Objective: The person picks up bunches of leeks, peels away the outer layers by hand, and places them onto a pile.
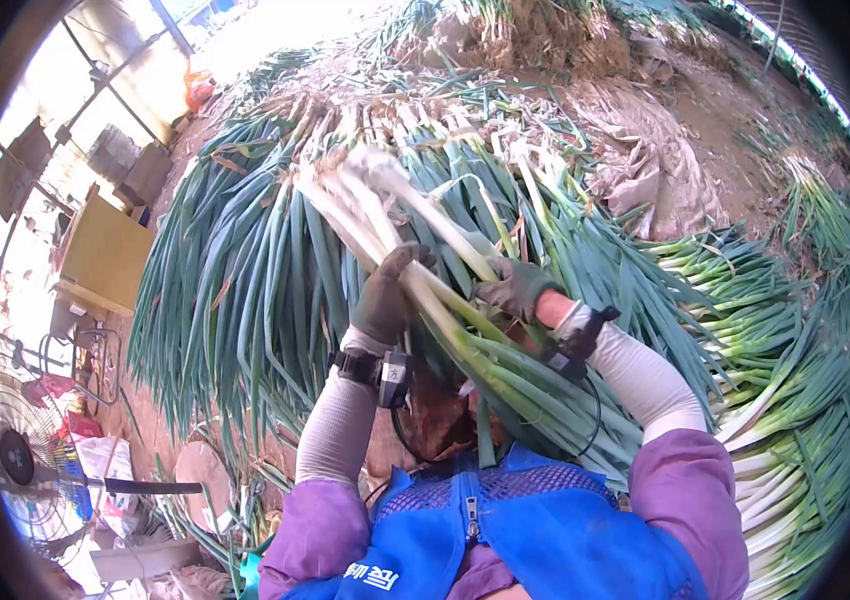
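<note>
Head cam, L hand [386, 297] gripping onion bunch [453, 325], R hand [517, 289] closed w/ onion stalk [442, 222]

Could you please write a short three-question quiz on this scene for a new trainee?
1. True or false: the left hand and the right hand both wear dark gloves.

2. Multiple choice: which way do the white root ends of the held green onions point?
A) Toward the blue vest
B) Away from the blue vest
C) Straight down at the floor

3. Fill in the blank: the appliance at the lower left of the picture is a ____.

Key:
1. True.
2. B.
3. Fan.
</note>
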A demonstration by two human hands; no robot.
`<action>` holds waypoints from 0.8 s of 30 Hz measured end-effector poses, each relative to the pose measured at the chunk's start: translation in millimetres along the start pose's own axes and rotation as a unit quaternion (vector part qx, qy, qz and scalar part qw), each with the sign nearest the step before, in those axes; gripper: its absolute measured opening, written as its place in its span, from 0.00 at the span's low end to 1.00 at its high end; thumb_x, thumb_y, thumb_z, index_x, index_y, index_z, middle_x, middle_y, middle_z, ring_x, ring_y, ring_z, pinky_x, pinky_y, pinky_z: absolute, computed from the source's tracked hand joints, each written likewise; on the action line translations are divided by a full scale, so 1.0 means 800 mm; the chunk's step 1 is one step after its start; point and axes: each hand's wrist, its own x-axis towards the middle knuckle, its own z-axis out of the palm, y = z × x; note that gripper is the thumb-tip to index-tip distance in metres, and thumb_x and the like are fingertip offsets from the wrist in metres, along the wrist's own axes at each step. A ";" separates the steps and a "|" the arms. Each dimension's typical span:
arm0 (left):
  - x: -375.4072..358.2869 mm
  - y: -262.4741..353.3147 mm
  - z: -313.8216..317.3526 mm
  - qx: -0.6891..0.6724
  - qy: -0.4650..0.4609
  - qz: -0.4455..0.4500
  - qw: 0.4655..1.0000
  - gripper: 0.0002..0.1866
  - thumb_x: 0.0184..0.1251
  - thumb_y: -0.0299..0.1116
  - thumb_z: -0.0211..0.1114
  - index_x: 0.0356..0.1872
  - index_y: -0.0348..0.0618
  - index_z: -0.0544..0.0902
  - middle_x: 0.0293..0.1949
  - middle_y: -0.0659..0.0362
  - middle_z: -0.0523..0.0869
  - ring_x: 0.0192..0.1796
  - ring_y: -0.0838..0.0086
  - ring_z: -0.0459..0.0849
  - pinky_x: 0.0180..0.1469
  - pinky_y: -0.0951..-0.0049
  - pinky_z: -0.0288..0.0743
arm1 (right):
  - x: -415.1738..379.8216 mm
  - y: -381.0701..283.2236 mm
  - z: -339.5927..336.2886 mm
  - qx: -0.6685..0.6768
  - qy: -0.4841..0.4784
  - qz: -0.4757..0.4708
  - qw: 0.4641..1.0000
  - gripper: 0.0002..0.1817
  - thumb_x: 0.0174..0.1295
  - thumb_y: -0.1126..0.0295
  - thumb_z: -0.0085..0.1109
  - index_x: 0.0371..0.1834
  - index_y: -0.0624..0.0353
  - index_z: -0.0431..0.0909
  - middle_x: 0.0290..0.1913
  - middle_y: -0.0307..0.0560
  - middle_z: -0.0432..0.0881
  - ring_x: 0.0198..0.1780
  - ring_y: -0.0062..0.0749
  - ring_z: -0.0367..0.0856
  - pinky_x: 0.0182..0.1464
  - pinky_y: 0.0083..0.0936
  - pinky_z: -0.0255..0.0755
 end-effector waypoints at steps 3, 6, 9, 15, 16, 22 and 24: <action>-0.005 0.021 0.066 -0.030 -0.103 0.022 0.994 0.22 0.70 0.36 0.59 0.60 0.36 0.71 0.50 0.51 0.80 0.52 0.60 0.81 0.61 0.59 0.75 | -0.041 -0.064 -0.005 -0.012 0.002 -0.079 0.997 0.28 0.61 0.49 0.59 0.56 0.59 0.75 0.42 0.61 0.83 0.46 0.52 0.82 0.49 0.38 0.73; -0.012 0.053 0.114 -0.049 -0.126 -0.013 0.991 0.24 0.69 0.33 0.58 0.62 0.33 0.69 0.52 0.50 0.80 0.55 0.59 0.80 0.63 0.58 0.73 | -0.071 -0.097 -0.036 0.206 -0.060 -0.057 0.975 0.21 0.68 0.58 0.57 0.56 0.62 0.74 0.46 0.47 0.84 0.48 0.32 0.82 0.48 0.24 0.75; 0.009 0.089 0.136 -0.018 -0.182 0.024 0.983 0.20 0.66 0.32 0.60 0.54 0.29 0.74 0.45 0.48 0.82 0.50 0.59 0.82 0.58 0.60 0.75 | -0.096 -0.156 -0.071 0.256 -0.091 -0.121 0.955 0.22 0.70 0.64 0.55 0.62 0.64 0.69 0.50 0.38 0.81 0.48 0.20 0.80 0.49 0.16 0.75; -0.006 0.226 0.183 0.546 -0.216 0.428 0.687 0.25 0.62 0.40 0.65 0.55 0.34 0.76 0.47 0.48 0.83 0.53 0.61 0.82 0.59 0.62 0.77 | -0.077 -0.209 -0.110 -0.341 0.166 -0.509 0.773 0.32 0.61 0.77 0.49 0.72 0.59 0.60 0.56 0.51 0.80 0.42 0.38 0.84 0.47 0.28 0.78; -0.015 0.252 0.191 0.475 -0.226 0.355 0.773 0.23 0.63 0.41 0.66 0.55 0.38 0.77 0.48 0.48 0.83 0.53 0.59 0.82 0.59 0.59 0.78 | -0.084 -0.227 -0.116 -0.354 0.178 -0.497 0.772 0.31 0.61 0.77 0.48 0.71 0.57 0.62 0.57 0.52 0.80 0.41 0.39 0.84 0.46 0.28 0.78; -0.099 0.393 0.155 0.386 -0.264 0.379 0.798 0.21 0.65 0.35 0.61 0.57 0.37 0.74 0.55 0.46 0.80 0.57 0.57 0.80 0.61 0.61 0.76 | -0.092 -0.266 -0.114 0.355 0.253 -0.304 0.847 0.16 0.73 0.65 0.47 0.54 0.61 0.79 0.39 0.42 0.85 0.29 0.20 0.79 0.32 0.19 0.72; -0.155 0.457 0.153 0.561 -0.198 0.455 0.663 0.20 0.69 0.29 0.55 0.61 0.36 0.70 0.59 0.43 0.78 0.62 0.54 0.77 0.64 0.61 0.74 | -0.109 -0.258 -0.129 0.367 0.202 -0.218 0.881 0.16 0.72 0.65 0.49 0.55 0.61 0.79 0.40 0.42 0.84 0.27 0.17 0.76 0.29 0.18 0.70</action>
